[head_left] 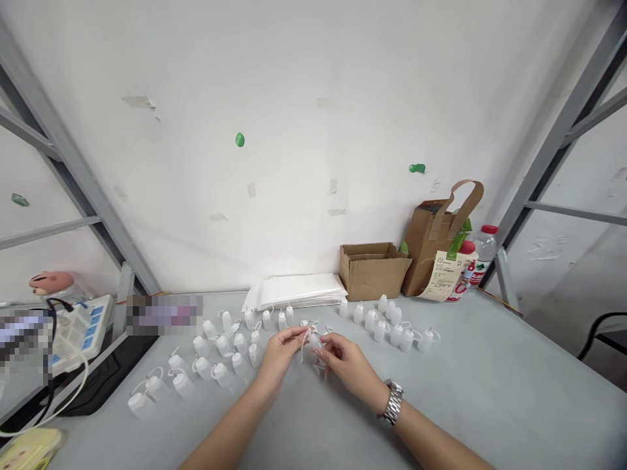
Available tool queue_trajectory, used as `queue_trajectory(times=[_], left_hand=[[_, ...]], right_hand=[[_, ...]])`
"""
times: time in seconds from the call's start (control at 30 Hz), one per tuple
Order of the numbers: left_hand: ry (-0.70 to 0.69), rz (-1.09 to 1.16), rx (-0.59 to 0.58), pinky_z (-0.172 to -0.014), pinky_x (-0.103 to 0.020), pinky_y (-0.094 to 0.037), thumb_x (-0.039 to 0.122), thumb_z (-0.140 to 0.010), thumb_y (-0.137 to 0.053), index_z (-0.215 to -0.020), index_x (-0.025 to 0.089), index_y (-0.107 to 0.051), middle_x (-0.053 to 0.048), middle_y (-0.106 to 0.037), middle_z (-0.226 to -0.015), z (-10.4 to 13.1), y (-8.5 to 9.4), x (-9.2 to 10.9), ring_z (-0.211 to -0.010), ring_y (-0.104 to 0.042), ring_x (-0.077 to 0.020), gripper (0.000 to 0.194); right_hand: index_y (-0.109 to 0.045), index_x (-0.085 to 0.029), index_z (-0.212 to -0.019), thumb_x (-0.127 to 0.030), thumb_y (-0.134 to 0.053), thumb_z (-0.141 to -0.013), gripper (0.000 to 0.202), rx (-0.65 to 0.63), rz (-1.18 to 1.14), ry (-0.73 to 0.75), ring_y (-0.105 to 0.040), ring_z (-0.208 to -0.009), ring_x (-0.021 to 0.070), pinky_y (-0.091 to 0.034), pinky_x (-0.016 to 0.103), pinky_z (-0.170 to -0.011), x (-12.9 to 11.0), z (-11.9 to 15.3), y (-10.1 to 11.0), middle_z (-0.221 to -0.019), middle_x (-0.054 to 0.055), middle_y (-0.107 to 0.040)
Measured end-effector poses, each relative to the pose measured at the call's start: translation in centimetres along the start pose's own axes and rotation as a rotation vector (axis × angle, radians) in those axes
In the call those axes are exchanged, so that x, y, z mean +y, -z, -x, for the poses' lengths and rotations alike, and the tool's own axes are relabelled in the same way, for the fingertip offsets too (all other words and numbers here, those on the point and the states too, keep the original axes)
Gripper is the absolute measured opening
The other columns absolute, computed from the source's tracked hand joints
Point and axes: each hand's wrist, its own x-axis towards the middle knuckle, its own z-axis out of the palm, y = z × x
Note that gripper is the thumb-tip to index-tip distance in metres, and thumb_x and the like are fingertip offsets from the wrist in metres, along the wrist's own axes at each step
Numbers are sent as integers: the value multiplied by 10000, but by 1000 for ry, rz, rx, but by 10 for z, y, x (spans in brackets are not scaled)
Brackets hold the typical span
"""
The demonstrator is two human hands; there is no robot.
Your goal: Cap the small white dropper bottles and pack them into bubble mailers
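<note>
Over the middle of the grey table (441, 405), both hands meet at a small translucent plastic bottle (316, 341). My left hand (278, 356) pinches it at the top, where a white string hangs down. Around its body close the thumb and fingers of my right hand (350, 365), which has a metal watch (392, 403) at the wrist. The bottle is tilted, and the fingers hide part of it. Just below lies a small bit of string with something reddish, too small to make out. Several white capped bottles (220, 373) with loops stand to the left.
More white bottles (406, 339) stand at the right. Behind are white padded envelopes (298, 290), an open cardboard box (375, 274), a brown paper bag (426, 241) and a red-capped bottle (486, 245). A power strip (91, 329) with cables lies at the left.
</note>
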Motion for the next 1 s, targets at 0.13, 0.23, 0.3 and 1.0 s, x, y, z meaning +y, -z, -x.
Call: queue_trajectory(times=[0.13, 0.23, 0.3, 1.0], left_hand=[[-51, -59, 3, -827, -354, -426, 363, -604, -688, -826, 179, -717, -79, -695, -944, 0, -2, 2, -882, -600, -240, 290], [-156, -156, 8, -882, -371, -408, 370, -627, -664, -783, 190, -728, -72, -688, -921, 0, -4, 3, -930, -585, -256, 247], [-179, -191, -22, -898, -376, -403, 372, -652, -640, -792, 200, -731, -72, -682, -935, 0, -5, 4, -952, -575, -259, 240], [-80, -34, -167, -990, -399, -326, 378, -715, -603, -996, 215, -681, -61, -628, -1153, 11, -6, 11, -1145, -481, -272, 335]], right_hand=[[-571, -163, -904, -356, -556, -775, 233, 10, -19, -11, -553, -532, 139, -440, 269, -559, 1, 1, -1, -640, -20, -561], [-571, -162, -889, -351, -564, -769, 224, 31, -10, -10, -556, -530, 139, -438, 267, -561, 0, 2, 0, -627, -24, -558], [-569, -162, -886, -357, -569, -765, 229, 37, -16, -12, -558, -517, 137, -437, 266, -550, -1, 1, 1, -633, -25, -557], [-612, -165, -814, -208, -566, -752, 88, 235, 296, 191, -492, -662, 155, -406, 270, -638, -8, 8, -3, -747, 18, -531]])
